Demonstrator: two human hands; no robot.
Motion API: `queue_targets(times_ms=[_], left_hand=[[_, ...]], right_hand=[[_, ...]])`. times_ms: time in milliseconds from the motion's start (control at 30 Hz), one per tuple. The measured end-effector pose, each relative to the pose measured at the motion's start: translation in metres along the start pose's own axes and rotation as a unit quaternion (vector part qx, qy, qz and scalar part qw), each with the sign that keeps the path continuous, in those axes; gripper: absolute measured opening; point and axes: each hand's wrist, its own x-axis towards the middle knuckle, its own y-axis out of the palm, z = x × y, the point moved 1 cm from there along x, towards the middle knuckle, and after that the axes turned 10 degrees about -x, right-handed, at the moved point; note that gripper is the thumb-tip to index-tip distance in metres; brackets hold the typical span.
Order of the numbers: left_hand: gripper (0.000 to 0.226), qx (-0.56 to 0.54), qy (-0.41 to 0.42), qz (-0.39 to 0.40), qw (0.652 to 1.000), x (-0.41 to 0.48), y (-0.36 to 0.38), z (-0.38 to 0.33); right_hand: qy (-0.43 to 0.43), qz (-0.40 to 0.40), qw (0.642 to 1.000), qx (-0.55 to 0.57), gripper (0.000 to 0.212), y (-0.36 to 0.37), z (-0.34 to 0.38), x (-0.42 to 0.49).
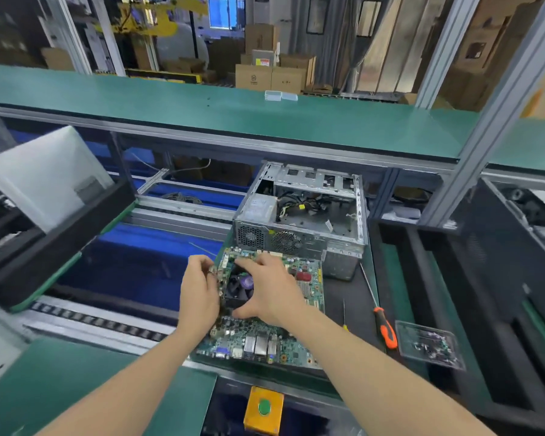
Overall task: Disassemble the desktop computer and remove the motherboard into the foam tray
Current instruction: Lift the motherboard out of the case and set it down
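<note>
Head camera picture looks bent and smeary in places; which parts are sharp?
Head view: the wide lens bows the green shelf and the aluminium post; motion blur smears the white sheet at left and softens the left hand and right hand; the motherboard and computer case look fairly sharp.

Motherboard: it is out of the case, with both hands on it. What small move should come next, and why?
Probably lift the motherboard level, clear of the mat. The left hand grips its left edge, the right hand grips the fan at its middle, and the case behind stands open without it.
</note>
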Motion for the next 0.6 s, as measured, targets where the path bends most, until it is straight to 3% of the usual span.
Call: queue_targets(times_ms=[100,167,300,600], left_hand=[[0.019,0.085,-0.012,0.002,0.996,-0.008,0.005,0.011],[0.016,0.118,-0.028,0.052,0.991,-0.009,0.009,0.024],[0.019,0.106,-0.029,0.142,0.984,-0.002,0.02,0.048],[0.021,0.105,-0.07,0.218,0.968,0.024,0.054,0.08]], right_hand=[[0.009,0.022,1.0,-0.013,0.111,0.023,-0.007,-0.007],[0.023,0.038,0.999,-0.022,0.11,0.037,-0.013,-0.005],[0.067,0.048,0.996,-0.018,0.11,0.062,-0.028,0.007],[0.068,0.035,0.997,-0.023,0.107,0.092,-0.058,0.024]])
